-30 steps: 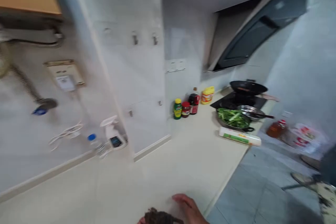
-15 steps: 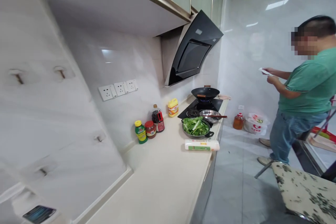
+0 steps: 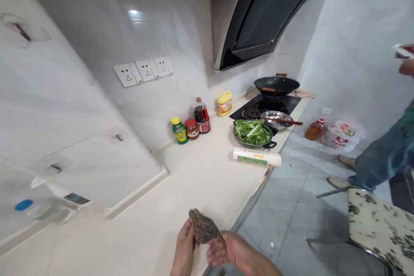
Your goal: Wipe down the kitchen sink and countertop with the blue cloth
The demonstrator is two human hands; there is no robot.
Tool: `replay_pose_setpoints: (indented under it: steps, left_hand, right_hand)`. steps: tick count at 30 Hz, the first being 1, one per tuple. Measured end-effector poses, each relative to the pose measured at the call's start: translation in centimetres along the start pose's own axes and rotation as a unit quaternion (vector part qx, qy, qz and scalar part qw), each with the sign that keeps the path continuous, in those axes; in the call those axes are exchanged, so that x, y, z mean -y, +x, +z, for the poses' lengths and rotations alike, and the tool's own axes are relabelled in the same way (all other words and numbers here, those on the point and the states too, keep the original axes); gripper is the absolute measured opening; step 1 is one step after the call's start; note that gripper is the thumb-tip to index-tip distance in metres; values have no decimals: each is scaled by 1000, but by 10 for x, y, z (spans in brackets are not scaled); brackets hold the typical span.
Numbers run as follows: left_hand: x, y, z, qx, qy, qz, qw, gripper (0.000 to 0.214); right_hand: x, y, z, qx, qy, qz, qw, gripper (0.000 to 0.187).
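At the bottom of the head view my left hand [image 3: 183, 243] is closed on a small dark, knobbly brown lump [image 3: 203, 228], held above the front edge of the cream countertop [image 3: 200, 177]. Just to its right, my right hand [image 3: 231, 250] has its fingers stretched out flat and touches the lump's lower right end. I cannot make out what the lump is.
Farther along the counter lie a white roll [image 3: 257, 156], a pan of green vegetables [image 3: 254, 132], a metal bowl [image 3: 278, 119], a wok [image 3: 276, 85] on the stove and several sauce bottles [image 3: 192, 127]. Another person [image 3: 384, 155] stands at right beside a stool [image 3: 378, 224].
The view has tilted back down after swinging up toward the stove and the other person. My two hands, out of sight half a second ago, now show with the brown lump between them.
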State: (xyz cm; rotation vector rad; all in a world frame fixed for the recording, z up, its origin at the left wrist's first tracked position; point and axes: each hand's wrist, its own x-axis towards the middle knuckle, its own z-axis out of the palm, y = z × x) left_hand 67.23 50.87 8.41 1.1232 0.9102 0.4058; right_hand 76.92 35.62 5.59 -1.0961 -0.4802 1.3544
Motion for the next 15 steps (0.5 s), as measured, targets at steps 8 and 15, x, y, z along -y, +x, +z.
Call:
replay_pose_setpoints:
  steps: [8,15]
  left_hand:
    - [-41,61,7,15,-110,9,994,64]
    - [-33,100,9,-35,-141,-39,989,57]
  right_hand:
    - [34,40,-34,-97,25,56,993,59]
    - [137,94,-113,-124,-148,-95,977,64]
